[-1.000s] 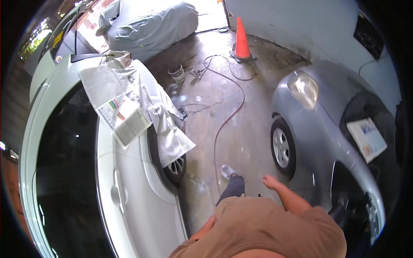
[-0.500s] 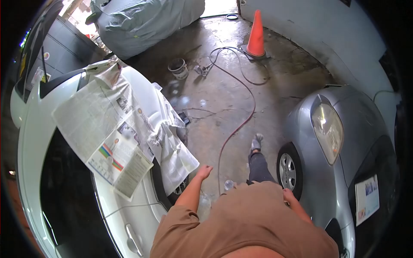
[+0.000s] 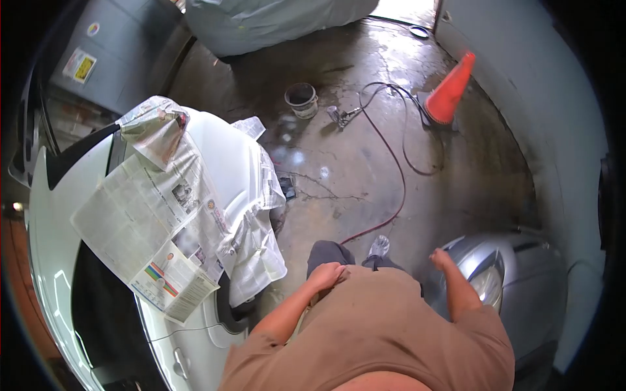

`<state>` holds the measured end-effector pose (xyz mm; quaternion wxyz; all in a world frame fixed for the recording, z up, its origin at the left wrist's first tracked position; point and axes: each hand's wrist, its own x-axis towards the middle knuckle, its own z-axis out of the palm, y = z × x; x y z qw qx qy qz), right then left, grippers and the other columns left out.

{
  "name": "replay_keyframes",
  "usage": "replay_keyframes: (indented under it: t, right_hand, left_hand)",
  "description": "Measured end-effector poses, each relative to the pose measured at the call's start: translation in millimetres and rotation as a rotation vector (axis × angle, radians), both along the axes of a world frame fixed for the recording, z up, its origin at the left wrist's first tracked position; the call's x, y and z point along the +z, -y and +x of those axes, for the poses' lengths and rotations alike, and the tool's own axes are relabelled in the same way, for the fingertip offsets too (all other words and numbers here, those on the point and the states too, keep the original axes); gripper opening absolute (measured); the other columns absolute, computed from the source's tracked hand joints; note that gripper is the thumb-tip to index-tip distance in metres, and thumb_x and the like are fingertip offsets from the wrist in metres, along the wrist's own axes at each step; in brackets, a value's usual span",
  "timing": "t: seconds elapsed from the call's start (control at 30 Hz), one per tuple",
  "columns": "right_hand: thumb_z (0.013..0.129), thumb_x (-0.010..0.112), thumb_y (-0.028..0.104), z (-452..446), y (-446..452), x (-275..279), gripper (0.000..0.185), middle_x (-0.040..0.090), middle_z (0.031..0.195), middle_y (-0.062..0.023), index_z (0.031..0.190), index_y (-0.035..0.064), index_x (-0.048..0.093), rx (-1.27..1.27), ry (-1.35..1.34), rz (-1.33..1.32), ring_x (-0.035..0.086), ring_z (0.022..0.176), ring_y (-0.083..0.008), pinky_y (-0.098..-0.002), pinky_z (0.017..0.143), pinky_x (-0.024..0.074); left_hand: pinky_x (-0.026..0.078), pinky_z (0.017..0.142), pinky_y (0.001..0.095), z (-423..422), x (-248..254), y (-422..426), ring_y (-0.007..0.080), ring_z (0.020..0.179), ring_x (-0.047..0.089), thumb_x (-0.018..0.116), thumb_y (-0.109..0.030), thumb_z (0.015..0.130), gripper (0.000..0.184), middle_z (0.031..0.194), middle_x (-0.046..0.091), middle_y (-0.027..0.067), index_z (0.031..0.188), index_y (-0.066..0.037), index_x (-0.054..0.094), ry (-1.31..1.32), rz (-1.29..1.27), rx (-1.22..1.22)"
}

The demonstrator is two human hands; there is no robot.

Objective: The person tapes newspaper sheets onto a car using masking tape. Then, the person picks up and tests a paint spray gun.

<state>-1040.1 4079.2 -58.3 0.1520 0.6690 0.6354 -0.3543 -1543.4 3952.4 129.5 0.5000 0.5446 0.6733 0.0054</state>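
Note:
My left hand is close to the front of my brown shirt, its fingers curled in, with nothing visible in them. My right hand is out in front on the right as a loose fist, and I see nothing in it. Beyond it, apart from the hand in depth, is the headlight of a grey car. Left of me stands a white car, its front fender and windshield area partly draped with newspaper sheets. My shoe shows on the floor ahead.
A spray gun lies on the concrete beside a bucket. Its hose loops across the floor toward me. An orange cone stands near the right wall. Behind is a covered vehicle.
I have stepped forward between the two cars. My left hand has swung back toward my body, and my right hand has swung forward. The cone and bucket appear lower and further right.

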Motion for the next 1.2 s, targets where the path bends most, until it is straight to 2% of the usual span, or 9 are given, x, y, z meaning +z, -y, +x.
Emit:
replay_keyframes:
  t: [0.23, 0.47, 0.53, 0.63, 0.73, 0.77, 0.9, 1.03, 1.2]
  right_hand:
    - [0.092, 0.069, 0.027, -92.0, -310.2, 32.6, 0.026, 0.066, 0.078, -0.0104, 0.102, 0.0021, 0.068, -0.228, -0.209, 0.174, 0.063, 0.065, -0.02, -0.0375, 0.063, 0.052]
    - [0.093, 0.067, 0.042, -321.0, -412.7, 86.5, 0.045, 0.074, 0.087, -0.0126, 0.088, -0.0019, 0.073, 0.472, -0.022, -0.206, 0.069, 0.082, -0.03, -0.0411, 0.079, 0.0522]
    - [0.093, 0.065, 0.045, -354.5, -439.8, 47.1, 0.048, 0.075, 0.096, -0.0136, 0.097, -0.003, 0.072, 0.6, -0.016, -0.243, 0.069, 0.089, -0.0335, -0.0421, 0.084, 0.0525]
    - [0.091, 0.067, 0.048, -356.0, -494.4, -85.0, 0.058, 0.07, 0.117, -0.0189, 0.119, -0.0027, 0.067, 1.491, -0.25, 0.013, 0.066, 0.107, -0.0373, -0.042, 0.094, 0.0513]
    - [0.087, 0.071, 0.049, -426.6, -522.0, -60.5, 0.071, 0.062, 0.133, -0.0235, 0.136, -0.0004, 0.057, 0.884, -0.106, -0.19, 0.062, 0.119, -0.0381, -0.0418, 0.101, 0.0487]
    - [0.086, 0.072, 0.049, -440.0, -542.1, -73.4, 0.073, 0.061, 0.133, -0.0248, 0.137, -0.0004, 0.056, 0.854, -0.064, -0.217, 0.06, 0.121, -0.0382, -0.0419, 0.102, 0.0481]
    - [0.082, 0.075, 0.049, -478.7, -615.1, -197.8, 0.079, 0.062, 0.131, -0.0266, 0.14, -0.0002, 0.054, 0.909, 0.008, -0.188, 0.058, 0.125, -0.0386, -0.0447, 0.102, 0.0479]
    - [0.083, 0.076, 0.046, -531.3, -669.2, -288.9, 0.078, 0.066, 0.111, -0.0202, 0.141, 0.0003, 0.052, 0.568, 0.128, -0.23, 0.069, 0.092, -0.0283, -0.0405, 0.082, 0.0524]
    - [0.078, 0.08, 0.026, -566.8, -745.5, -411.5, 0.079, 0.063, 0.123, -0.0188, 0.145, 0.0046, 0.045, 0.267, -0.145, -0.003, 0.067, 0.095, -0.0326, -0.0411, 0.075, 0.0532]
  left_hand:
    - [0.05, 0.082, 0.0447, -9.7, 14.9, -68.5, 0.038, 0.091, 0.065, 0.047, -0.041, 0.103, 0.045, 0.098, 0.07, 0.0204, 0.098, 0.0, 0.066, 0.38, -0.015, 0.352]
    - [0.048, 0.083, 0.0379, -13.7, -61.7, -154.0, 0.0206, 0.086, 0.062, 0.05, -0.03, 0.101, 0.032, 0.097, 0.071, 0.0109, 0.099, -0.004, 0.069, 0.776, -0.149, 0.305]
    - [0.05, 0.079, 0.0354, -3.5, -87.9, -160.4, 0.0162, 0.087, 0.061, 0.049, -0.03, 0.101, 0.032, 0.096, 0.069, 0.0049, 0.1, -0.005, 0.069, 0.971, -0.315, 0.323]
    - [0.054, 0.072, 0.0348, 0.7, -128.1, -186.7, 0.0148, 0.087, 0.065, 0.051, -0.035, 0.101, 0.035, 0.094, 0.07, 0.0019, 0.102, -0.006, 0.069, 1.136, -0.518, 0.229]
    - [0.054, 0.072, 0.0389, -58.8, -111.3, -274.2, 0.0213, 0.084, 0.069, 0.051, -0.035, 0.102, 0.034, 0.092, 0.072, 0.0075, 0.099, -0.004, 0.066, 1.085, -1.085, 0.245]
    - [0.055, 0.066, 0.0421, -39.4, -187.9, -269.1, 0.0289, 0.075, 0.072, 0.056, -0.035, 0.1, 0.035, 0.082, 0.073, 0.0108, 0.103, -0.001, 0.064, 1.093, -1.083, 0.314]
    - [0.041, 0.109, 0.0508, -81.7, -275.7, -328.3, 0.0399, 0.131, 0.052, 0.059, -0.038, 0.096, 0.049, 0.138, 0.055, 0.0283, 0.13, -0.003, 0.06, -0.292, 0.198, 0.597]
    - [0.034, 0.116, 0.0479, -135.4, -373.9, -407.6, 0.0458, 0.14, 0.039, 0.059, -0.038, 0.098, 0.054, 0.15, 0.045, 0.0274, 0.135, 0.001, 0.056, 0.084, 0.249, 1.154]
    - [0.035, 0.116, 0.0466, -159.8, -419.7, -466.7, 0.0414, 0.139, 0.042, 0.057, -0.035, 0.099, 0.052, 0.149, 0.045, 0.0262, 0.135, 0.001, 0.055, -0.053, 0.339, 0.853]
